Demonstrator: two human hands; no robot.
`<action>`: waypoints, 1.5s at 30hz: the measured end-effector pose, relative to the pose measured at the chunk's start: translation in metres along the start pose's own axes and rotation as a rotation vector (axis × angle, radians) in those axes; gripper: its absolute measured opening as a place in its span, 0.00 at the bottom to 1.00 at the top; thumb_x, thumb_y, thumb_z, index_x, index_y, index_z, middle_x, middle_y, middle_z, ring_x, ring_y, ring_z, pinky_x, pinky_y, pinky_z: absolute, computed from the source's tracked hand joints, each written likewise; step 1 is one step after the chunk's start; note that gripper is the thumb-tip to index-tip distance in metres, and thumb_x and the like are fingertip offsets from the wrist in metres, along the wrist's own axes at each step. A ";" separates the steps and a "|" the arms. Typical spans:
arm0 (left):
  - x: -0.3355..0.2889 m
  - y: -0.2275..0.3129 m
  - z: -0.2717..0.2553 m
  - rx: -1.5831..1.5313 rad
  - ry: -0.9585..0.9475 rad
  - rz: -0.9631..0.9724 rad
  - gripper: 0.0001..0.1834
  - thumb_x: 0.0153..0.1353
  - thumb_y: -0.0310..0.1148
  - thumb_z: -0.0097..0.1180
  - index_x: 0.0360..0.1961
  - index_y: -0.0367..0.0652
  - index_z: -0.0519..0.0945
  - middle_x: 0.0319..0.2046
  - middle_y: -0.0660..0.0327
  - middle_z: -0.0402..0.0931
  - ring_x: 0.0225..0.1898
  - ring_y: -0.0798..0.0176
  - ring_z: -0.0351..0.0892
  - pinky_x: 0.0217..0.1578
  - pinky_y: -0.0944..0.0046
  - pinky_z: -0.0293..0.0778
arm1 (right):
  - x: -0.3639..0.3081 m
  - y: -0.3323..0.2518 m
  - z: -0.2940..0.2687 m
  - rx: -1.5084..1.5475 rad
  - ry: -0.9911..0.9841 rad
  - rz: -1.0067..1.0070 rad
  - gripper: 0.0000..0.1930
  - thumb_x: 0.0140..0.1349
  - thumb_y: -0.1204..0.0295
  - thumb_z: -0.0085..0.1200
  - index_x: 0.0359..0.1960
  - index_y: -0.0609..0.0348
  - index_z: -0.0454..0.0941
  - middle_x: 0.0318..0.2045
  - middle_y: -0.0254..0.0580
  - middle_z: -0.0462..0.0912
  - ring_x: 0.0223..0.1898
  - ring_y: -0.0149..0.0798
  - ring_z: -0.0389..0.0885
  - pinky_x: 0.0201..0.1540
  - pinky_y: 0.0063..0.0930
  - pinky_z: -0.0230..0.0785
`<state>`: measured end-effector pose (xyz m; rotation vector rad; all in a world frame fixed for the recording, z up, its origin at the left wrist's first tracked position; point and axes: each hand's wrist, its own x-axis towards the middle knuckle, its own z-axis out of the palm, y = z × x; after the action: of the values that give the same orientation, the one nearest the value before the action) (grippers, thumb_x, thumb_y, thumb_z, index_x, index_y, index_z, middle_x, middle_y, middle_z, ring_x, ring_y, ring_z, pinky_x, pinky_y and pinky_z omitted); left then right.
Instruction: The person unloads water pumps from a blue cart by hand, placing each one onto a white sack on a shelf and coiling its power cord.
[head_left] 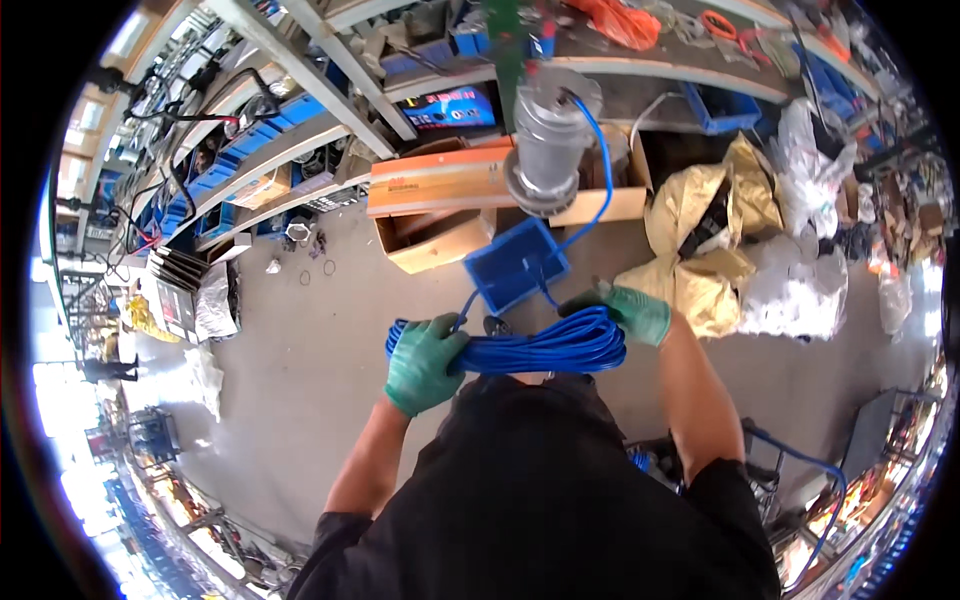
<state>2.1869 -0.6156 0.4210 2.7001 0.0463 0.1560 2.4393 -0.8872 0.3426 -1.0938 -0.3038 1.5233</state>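
A long bundle of looped blue hose [540, 345] lies crosswise in front of my body. My left hand [428, 365], in a green glove, is closed round its left end, with the thumb over the loops. At the right end, my gloved right hand [635, 312] grips the upper side of the bundle; its fingertips are partly in shadow. Loose strands of the hose rise from the bundle over a blue plastic bin [515, 265]. Beyond the bin stands a grey cylinder [548, 140] with a flanged base, and a blue hose [608, 170] curves down from its top.
Open cardboard boxes [440, 240] stand past the bin under shelving. Gold-coloured sacks [715, 270] and clear plastic bags [800, 285] sit on the right. Shelves with blue bins [245, 150] run along the left. Another blue hose [800, 455] trails behind me at lower right.
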 end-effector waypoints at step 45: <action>-0.148 0.020 0.130 -0.168 -0.219 -0.639 0.35 0.53 0.44 0.69 0.63 0.48 0.74 0.54 0.51 0.78 0.50 0.40 0.82 0.48 0.46 0.79 | 0.146 0.091 0.166 -1.290 -0.634 0.805 0.18 0.54 0.52 0.67 0.33 0.54 0.89 0.30 0.38 0.88 0.32 0.42 0.86 0.37 0.37 0.79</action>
<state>2.0554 -0.6967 0.2976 2.3825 0.7762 -0.3125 2.2722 -0.7224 0.2980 -1.7856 -1.5924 2.4592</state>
